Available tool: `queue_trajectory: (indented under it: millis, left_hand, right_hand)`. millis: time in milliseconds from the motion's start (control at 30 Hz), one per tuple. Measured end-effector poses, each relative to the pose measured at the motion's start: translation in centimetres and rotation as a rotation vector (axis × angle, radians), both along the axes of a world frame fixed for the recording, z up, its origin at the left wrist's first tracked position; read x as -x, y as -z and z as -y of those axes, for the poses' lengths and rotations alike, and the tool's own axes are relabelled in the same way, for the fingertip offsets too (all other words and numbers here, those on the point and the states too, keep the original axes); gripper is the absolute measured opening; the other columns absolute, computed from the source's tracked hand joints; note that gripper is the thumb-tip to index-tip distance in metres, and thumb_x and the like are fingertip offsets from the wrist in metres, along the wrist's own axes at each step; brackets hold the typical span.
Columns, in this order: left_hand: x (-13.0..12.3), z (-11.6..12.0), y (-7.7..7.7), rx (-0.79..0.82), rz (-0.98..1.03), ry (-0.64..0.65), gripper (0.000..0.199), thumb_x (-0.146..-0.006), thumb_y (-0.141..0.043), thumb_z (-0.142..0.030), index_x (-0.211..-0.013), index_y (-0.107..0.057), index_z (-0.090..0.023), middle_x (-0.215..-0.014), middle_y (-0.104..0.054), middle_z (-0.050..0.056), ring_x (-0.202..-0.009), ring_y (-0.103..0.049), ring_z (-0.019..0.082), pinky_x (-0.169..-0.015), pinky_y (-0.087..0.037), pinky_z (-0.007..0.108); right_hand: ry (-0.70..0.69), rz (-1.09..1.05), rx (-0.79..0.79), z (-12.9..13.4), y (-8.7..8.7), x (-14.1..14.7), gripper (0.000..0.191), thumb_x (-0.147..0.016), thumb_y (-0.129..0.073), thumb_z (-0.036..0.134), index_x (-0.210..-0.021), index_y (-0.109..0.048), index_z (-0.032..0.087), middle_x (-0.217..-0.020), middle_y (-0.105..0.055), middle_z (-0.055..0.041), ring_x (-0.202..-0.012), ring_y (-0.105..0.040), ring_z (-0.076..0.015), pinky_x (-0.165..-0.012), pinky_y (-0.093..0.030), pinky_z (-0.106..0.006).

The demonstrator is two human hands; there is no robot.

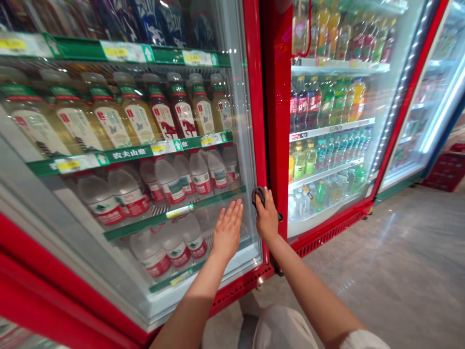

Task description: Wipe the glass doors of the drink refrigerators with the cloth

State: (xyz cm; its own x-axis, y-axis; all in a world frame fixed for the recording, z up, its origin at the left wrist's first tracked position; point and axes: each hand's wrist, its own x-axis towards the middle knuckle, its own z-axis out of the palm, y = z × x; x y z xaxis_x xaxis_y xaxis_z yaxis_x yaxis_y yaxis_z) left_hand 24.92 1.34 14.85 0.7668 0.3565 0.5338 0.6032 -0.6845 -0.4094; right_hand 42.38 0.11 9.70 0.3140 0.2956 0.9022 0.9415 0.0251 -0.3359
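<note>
A dark grey cloth is bunched under the fingers of my right hand, which presses it against the red door frame of a drinks fridge. My left hand is flat, fingers stretched out, at the glass door just left of that frame; whether the palm touches the glass I cannot tell. Behind the glass stand water bottles with red and white labels. Rows of tea bottles fill the shelf above them.
To the right stands a second red fridge with soft drink bottles on lit shelves, and further fridges follow beyond it. A grey, shiny floor lies in front. Red boxes are stacked at the far right.
</note>
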Motion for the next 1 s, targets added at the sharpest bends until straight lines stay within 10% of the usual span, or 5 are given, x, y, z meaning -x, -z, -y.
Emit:
queue_trajectory:
  millis: [200,467,767,1000]
  left_hand:
    - [0.4,0.2,-0.5,0.012,0.002,0.036,0.076,-0.086,-0.048,-0.010,-0.160,-0.029,-0.009,-0.169,-0.026,0.010,-0.159,-0.020,0.022,-0.128,-0.026,0.046]
    - [2.9,0.8,0.5,0.020,-0.002,0.017,0.073,-0.086,-0.050,-0.011,-0.158,-0.035,-0.009,-0.168,-0.027,0.010,-0.158,-0.020,0.023,-0.129,-0.025,0.047]
    - [5.8,0.3,1.7,0.017,0.024,0.047,0.074,-0.090,-0.051,-0.015,-0.161,-0.030,-0.013,-0.168,-0.027,0.008,-0.159,-0.016,0.023,-0.130,-0.021,0.049]
    - [7.3,0.3,1.9,-0.004,0.077,0.078,0.074,-0.094,-0.053,-0.019,-0.162,-0.027,-0.017,-0.167,-0.030,0.008,-0.159,-0.013,0.021,-0.131,-0.016,0.046]
  right_hand:
    - [0.056,-0.004,0.013,-1.1,-5.5,-0.6,0.066,-0.086,-0.050,0.000,-0.149,-0.052,0.019,-0.166,-0.034,-0.0185,-0.156,-0.026,-0.0319,-0.117,-0.041,-0.048]
    - [0.146,-0.057,-0.003,1.7,3.7,0.8,0.047,-0.088,-0.053,0.006,-0.124,-0.072,0.027,-0.130,-0.061,-0.0145,-0.120,-0.056,-0.0291,-0.097,-0.050,-0.047]
    - [-0.042,-0.080,-0.331,-1.0,-3.2,2.5,0.051,-0.094,-0.049,0.016,-0.144,-0.053,0.024,-0.125,-0.063,-0.0127,-0.116,-0.059,-0.0259,-0.098,-0.050,-0.043]
    - [0.001,0.098,-0.218,-0.5,2.4,3.0,0.040,-0.092,-0.053,0.016,-0.126,-0.069,0.030,-0.121,-0.061,-0.0087,-0.111,-0.058,-0.0232,-0.095,-0.048,-0.038]
